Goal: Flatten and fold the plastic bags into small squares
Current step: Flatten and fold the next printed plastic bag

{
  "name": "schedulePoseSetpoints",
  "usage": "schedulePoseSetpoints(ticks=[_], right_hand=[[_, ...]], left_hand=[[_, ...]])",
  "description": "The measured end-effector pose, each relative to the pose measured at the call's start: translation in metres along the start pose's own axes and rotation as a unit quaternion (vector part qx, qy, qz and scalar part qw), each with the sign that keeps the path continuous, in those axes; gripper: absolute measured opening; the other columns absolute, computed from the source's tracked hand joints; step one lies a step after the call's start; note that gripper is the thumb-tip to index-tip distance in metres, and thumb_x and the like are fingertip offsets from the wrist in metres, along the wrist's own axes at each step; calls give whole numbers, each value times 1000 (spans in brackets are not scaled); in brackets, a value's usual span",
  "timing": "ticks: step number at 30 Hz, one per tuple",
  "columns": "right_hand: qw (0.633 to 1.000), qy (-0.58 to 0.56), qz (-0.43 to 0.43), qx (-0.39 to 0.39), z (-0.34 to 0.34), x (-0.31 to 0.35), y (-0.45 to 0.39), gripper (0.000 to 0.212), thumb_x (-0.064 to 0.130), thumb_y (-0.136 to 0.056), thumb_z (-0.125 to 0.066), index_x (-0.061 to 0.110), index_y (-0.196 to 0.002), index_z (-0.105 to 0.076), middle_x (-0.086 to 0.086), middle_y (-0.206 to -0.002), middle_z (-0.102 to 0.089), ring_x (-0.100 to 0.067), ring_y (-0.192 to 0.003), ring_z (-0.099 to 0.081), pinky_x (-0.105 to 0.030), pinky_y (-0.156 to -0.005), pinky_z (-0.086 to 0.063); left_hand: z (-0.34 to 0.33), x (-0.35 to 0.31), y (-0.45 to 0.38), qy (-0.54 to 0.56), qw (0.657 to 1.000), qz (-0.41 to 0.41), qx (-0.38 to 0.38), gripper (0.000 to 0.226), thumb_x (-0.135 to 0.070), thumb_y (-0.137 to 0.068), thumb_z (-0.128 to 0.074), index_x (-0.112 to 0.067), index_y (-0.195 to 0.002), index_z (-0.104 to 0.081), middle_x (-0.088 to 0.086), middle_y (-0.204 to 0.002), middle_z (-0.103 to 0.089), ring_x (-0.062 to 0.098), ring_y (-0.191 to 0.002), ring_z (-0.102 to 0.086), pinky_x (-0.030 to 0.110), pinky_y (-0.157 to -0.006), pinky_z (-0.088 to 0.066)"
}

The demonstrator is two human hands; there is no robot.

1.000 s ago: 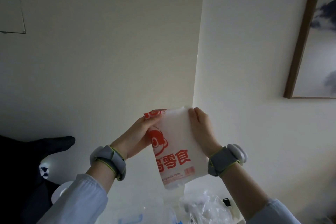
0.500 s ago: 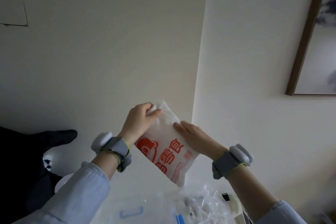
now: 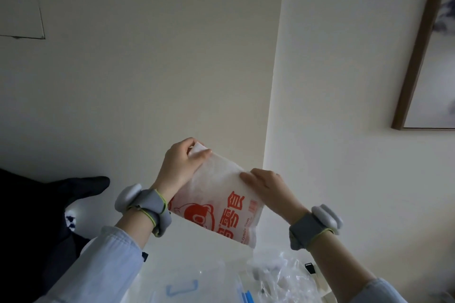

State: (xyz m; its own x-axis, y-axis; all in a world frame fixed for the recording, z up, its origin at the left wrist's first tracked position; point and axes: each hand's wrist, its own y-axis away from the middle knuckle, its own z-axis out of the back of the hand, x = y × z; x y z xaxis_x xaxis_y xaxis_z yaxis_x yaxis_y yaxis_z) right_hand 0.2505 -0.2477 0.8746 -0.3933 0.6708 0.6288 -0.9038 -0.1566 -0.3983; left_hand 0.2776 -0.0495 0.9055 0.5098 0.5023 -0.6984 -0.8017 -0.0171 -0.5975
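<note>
White crinkly plastic with red print, the bag (image 3: 216, 202) hangs in the air at lower centre of the frame, already folded into a flat slab and tilted so that its upper corner points up-left and its lower corner points down toward the tabletop (image 3: 187, 248). The left hand (image 3: 181, 167) has its grip clamped on that upper corner, thumb and fingers pinching the film; the right hand (image 3: 266, 186) has its fingers curled over the upper right edge, gripping it. Slippery film is the likely trouble: if either pinch eases while the bag is held aloft, the layers could spring apart and the fold would be lost, and a crease made in mid-air may well come out skewed rather than square. Below, at the bottom of the frame, a heap of clear bags (image 3: 283, 275) lies close under the hanging corner, so lowering the bag straight down could catch it. Open room lies above and left of the hands, against the bare wall (image 3: 147, 69); a framed picture (image 3: 428, 56) sits well apart at upper right.
</note>
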Motion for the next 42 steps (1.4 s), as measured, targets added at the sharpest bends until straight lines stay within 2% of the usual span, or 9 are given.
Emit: schedulePoseSetpoints(ticks=[5, 12, 15, 18, 22, 28, 34, 37, 42], right_hand=[[958, -247, -137, -43, -9, -1, -1, 28, 29, -94, -47, 3, -89, -58, -14, -80, -65, -27, -73, -66, -40, -74, -55], [969, -127, -72, -198, -21, -1, -6, 17, 19, -97, -37, 8, -91, -49, -3, -69, -57, -13, -55, -58, -17, -42, -44], [951, -239, -118, -155, -22, -7, -9, 22, 34, -96, -39, 13, -101, -45, -9, -79, -61, -19, -62, -62, -25, -53, -53], [933, -313, -176, -31, -23, -17, -8, 55, 55, -93, -31, 6, -100, -56, -13, -83, -65, -25, -70, -65, -37, -69, -55], [944, -264, -176, -92, -41, -20, -6, 51, 48, -94, -36, 7, -71, -55, -12, -70, -63, -31, -66, -65, -45, -67, -56], [969, -97, -124, -189, -72, -34, 1, 49, 34, -98, -36, 15, -52, -39, 1, -50, -48, -16, -45, -50, -19, -39, -36], [976, -72, -190, -83, -141, -75, 21, 50, 43, -96, -32, 16, -56, -46, -11, -64, -62, -30, -59, -64, -35, -54, -55], [969, -53, -241, -18, -181, -104, 29, 50, 47, -96, -28, 17, -60, -48, -10, -67, -65, -27, -61, -66, -39, -57, -57], [936, -9, -340, 88, -246, -163, 49, 50, 47, -96, -26, 16, -68, -54, -8, -70, -66, -23, -63, -65, -38, -63, -57]], left_hand=[[-5, 2, 5, -55, 995, -58, -58, 24, -24, -84, -65, -3, -79, -56, 6, -62, -55, 15, -52, -44, 18, -47, -34], [-18, 10, 17, 53, 996, 60, -48, 25, -36, -93, -48, -12, -91, -53, -5, -72, -56, 13, -66, -53, 19, -56, -39], [-15, 11, 17, 13, 994, 21, -104, 15, -26, -93, -51, -12, -88, -50, -5, -69, -53, 8, -60, -49, 12, -48, -36], [-9, 12, 13, -21, 989, -7, -147, 14, -25, -92, -51, -11, -88, -48, -6, -66, -50, 6, -57, -46, 14, -46, -32], [-14, 21, 18, -29, 987, -11, -159, 14, -23, -93, -51, -11, -86, -47, -7, -61, -47, 6, -53, -43, 13, -45, -32], [-31, 67, 47, 14, 983, 48, -175, 20, -23, -91, -54, -9, -80, -46, 0, -57, -49, 12, -50, -42, 12, -46, -32], [-47, 147, 104, -3, 978, 167, -126, 22, -25, -92, -54, -9, -81, -43, -2, -52, -45, 18, -49, -41, 25, -50, -31], [-49, 185, 123, -63, 966, 245, -53, 19, -25, -94, -48, -8, -99, -44, 0, -70, -58, 33, -74, -57, 30, -64, -35], [-58, 248, 173, -244, 955, 119, 118, 30, -10, -86, -58, -3, -115, -55, 13, -114, -63, 31, -105, -62, 40, -87, -49]])
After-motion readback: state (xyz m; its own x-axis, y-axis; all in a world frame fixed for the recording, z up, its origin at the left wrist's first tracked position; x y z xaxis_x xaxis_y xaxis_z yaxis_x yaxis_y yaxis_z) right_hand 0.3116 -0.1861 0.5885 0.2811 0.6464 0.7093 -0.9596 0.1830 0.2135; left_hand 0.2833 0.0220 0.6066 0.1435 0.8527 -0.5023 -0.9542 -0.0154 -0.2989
